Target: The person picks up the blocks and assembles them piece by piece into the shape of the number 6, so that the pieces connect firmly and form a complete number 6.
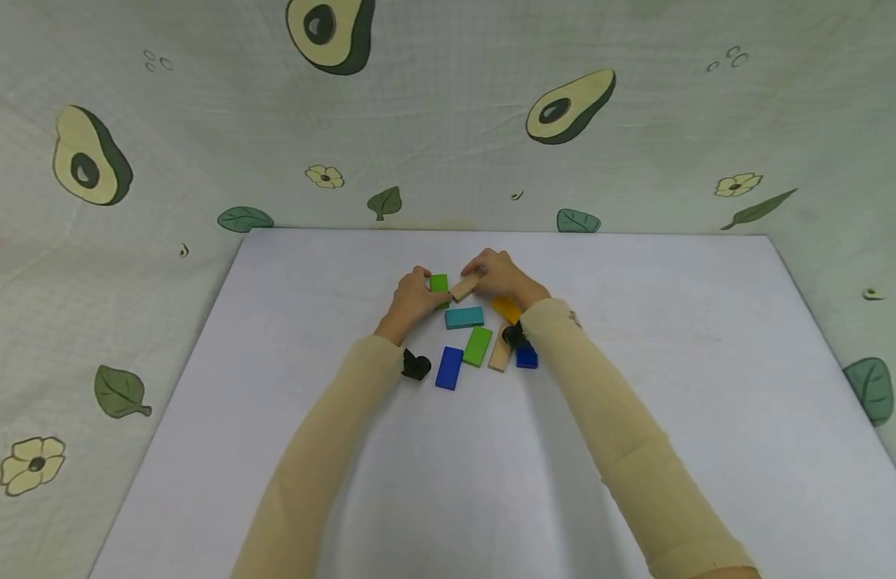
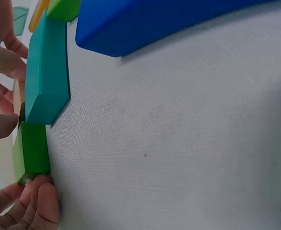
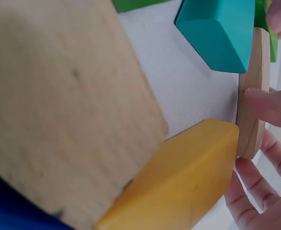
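Note:
My left hand [image 1: 410, 301] holds a green wooden block [image 1: 438, 284] between thumb and fingers, at the back of a loose group of blocks. Just to its right, my right hand [image 1: 500, 276] grips a plain wood block [image 1: 463, 288] by thumb and fingers. That plain block [image 3: 251, 115] lies slantwise, one end close to the green one. In front of both lies a teal block [image 1: 464, 318]. A yellow block [image 1: 506, 309] sits under the right wrist, partly hidden by it.
Nearer me lie a second green block [image 1: 478, 346], a blue block [image 1: 450, 368], another plain block [image 1: 499, 355] and a second blue block [image 1: 527, 359], partly covered by the right wrist's black camera [image 1: 514, 334]. The white table [image 1: 448, 498] meets an avocado-print cloth [image 1: 448, 121] behind.

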Tool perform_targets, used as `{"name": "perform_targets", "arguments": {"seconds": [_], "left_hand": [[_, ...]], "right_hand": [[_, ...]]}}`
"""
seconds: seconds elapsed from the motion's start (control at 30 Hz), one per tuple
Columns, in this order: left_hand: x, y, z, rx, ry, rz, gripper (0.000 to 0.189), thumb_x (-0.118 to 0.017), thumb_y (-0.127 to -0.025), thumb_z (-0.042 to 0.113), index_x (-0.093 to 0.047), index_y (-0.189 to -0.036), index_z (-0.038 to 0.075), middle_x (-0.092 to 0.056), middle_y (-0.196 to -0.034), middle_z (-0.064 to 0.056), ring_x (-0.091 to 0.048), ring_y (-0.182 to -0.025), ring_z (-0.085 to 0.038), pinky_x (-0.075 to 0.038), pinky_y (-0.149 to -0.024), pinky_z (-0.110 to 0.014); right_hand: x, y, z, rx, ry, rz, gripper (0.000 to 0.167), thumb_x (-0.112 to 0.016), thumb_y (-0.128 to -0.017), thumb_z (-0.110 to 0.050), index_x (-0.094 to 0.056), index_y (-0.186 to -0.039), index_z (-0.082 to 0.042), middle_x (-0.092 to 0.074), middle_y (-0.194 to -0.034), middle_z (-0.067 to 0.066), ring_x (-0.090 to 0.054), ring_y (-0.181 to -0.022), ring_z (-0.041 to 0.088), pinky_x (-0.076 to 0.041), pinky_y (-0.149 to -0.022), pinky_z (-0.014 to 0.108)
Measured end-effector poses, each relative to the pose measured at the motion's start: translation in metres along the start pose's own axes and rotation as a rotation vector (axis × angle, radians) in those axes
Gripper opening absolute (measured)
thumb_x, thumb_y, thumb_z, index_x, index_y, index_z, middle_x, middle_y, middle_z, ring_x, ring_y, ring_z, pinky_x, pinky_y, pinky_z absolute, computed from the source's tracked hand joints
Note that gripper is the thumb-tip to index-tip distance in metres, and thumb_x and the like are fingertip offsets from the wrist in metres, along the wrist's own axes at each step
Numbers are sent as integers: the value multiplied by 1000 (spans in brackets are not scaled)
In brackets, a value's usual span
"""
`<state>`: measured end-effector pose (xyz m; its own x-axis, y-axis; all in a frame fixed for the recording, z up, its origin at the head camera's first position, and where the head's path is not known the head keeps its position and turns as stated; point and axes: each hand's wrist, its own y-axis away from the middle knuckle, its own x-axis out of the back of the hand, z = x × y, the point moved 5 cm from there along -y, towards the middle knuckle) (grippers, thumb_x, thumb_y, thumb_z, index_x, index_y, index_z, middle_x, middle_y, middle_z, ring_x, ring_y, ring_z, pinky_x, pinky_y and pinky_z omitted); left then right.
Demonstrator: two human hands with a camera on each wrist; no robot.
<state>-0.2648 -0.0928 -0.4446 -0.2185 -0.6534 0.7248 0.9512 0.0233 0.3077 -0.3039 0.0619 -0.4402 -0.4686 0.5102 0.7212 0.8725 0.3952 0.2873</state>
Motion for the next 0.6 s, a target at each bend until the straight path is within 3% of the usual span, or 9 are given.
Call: {"name": "perform_targets", "arguments": {"seconds": [0.33, 0.6], "left_hand": [[0, 0, 3, 1, -47, -2, 56, -67, -84, 29, -42, -125, 1, -54, -116, -18, -52, -96, -25, -47, -84, -39], [-2, 2, 3, 0, -68, -23, 54, -67, -84, 29, -42, -123, 2, -54, -116, -18, -54, -101, -28, -47, -86, -40]], "right_hand": [[-1, 0, -5, 32, 104, -11, 28, -57, -82, -5, -67, -107, -12, -48, -124, 12, -34, -113, 31, -33, -97, 43], [0, 2, -3, 61, 120, -5, 27, -60, -82, -4, -65, -108, -11, -50, -120, 14, -38, -110, 31, -33, -98, 44]]}}
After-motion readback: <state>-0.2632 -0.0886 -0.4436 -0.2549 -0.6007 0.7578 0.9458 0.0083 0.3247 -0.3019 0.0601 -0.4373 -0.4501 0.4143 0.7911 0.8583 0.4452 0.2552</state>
